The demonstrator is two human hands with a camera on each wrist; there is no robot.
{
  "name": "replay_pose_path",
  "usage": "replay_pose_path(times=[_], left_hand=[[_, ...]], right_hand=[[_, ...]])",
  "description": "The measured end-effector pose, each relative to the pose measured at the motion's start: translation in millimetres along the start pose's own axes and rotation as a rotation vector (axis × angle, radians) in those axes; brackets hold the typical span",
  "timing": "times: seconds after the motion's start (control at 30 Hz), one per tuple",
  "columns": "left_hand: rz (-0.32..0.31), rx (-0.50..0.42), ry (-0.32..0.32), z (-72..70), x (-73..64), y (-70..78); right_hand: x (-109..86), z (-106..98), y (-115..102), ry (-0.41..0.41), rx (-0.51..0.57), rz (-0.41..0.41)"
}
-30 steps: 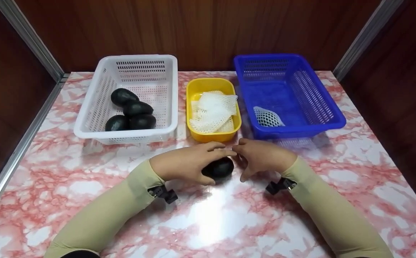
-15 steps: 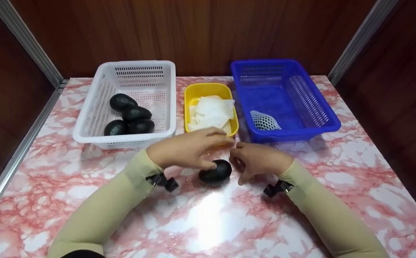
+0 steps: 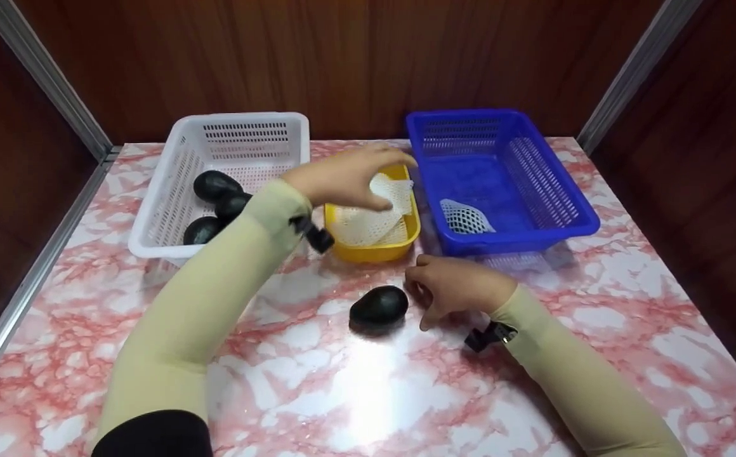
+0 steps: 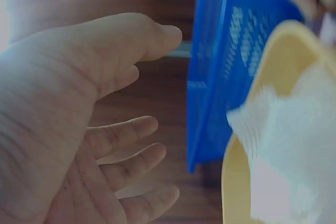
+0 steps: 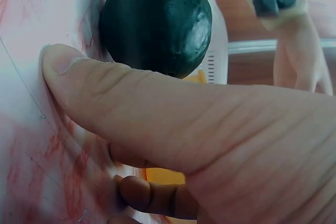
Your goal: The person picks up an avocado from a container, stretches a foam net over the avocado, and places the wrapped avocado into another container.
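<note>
My left hand (image 3: 352,178) hovers over the yellow bin (image 3: 377,254), thumb and fingers spread and nothing in them. White foam net sleeves (image 3: 368,225) lie heaped in that bin; the left wrist view shows the palm (image 4: 63,98) apart from the sleeves (image 4: 294,150). A dark avocado (image 3: 379,309) lies loose on the marbled tabletop. Just right of it, my right hand (image 3: 460,285) rests on the table with loosely bent fingers, holding nothing. Up close in the right wrist view, the avocado (image 5: 157,22) sits beyond the thumb (image 5: 105,85).
At the left, a white basket (image 3: 152,222) holds several avocados (image 3: 216,185), partly hidden by the left sleeve. The blue basket (image 3: 514,238) at the right contains one net-covered dark fruit (image 3: 465,217). Wooden panels (image 3: 342,70) close off the back and sides.
My left hand has let go of the avocado and moved forward and up to above the yellow bin. The avocado stays on the table. My right hand has hardly moved.
</note>
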State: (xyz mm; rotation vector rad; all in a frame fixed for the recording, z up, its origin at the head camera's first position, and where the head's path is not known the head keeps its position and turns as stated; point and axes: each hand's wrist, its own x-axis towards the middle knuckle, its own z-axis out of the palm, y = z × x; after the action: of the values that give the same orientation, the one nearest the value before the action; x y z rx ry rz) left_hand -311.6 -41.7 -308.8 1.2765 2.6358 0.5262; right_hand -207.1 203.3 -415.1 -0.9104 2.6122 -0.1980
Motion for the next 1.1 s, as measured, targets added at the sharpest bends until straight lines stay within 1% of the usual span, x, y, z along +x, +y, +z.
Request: replay_pose_path(times=[0.1, 0.17, 0.27, 0.37, 0.47, 0.53, 0.63, 0.77, 0.87, 0.93, 1.0, 1.1], left_hand=[[-0.085, -0.011, -0.041, -3.1, 16.7, -13.8], [-0.146, -0.006, -0.065, -1.9, 26.7, -23.6], [-0.207, 0.013, -0.096, 3.4, 40.0, -38.2], [-0.244, 0.030, -0.126, 10.8, 48.5, -50.2], [-0.262, 0.053, -0.155, 18.1, 52.3, -58.5], [-0.273, 0.073, -0.164, 22.5, 52.5, -62.5], [-0.303, 0.096, -0.161, 29.5, 51.3, -67.3], [-0.315, 0.113, -0.155, 36.1, 52.9, -72.0], [-0.301, 0.115, -0.150, 35.3, 56.1, -72.4], [-0.294, 0.110, -0.135, 33.0, 56.8, -71.4], [-0.289, 0.108, -0.125, 30.4, 56.5, -70.0], [-0.288, 0.109, -0.128, 27.2, 55.3, -67.7]], right_hand=[[0.4, 1, 0, 0.001, 0.006, 0.002], [0.9, 1, 0, -0.001, 0.006, 0.006], [2.4, 2, -1, -0.012, 0.011, 0.012], [4.1, 3, -2, -0.025, 0.019, 0.016], [5.5, 4, -3, -0.030, 0.018, 0.013], [6.1, 4, -3, -0.030, 0.015, 0.012], [5.7, 5, -3, -0.028, 0.015, 0.008], [3.4, 4, -3, -0.025, 0.022, 0.011], [1.8, 2, -1, -0.022, 0.022, 0.012], [1.2, 1, 0, -0.016, 0.016, 0.012], [1.0, 1, 1, -0.011, 0.015, 0.006], [1.2, 1, 1, -0.004, 0.020, -0.003]])
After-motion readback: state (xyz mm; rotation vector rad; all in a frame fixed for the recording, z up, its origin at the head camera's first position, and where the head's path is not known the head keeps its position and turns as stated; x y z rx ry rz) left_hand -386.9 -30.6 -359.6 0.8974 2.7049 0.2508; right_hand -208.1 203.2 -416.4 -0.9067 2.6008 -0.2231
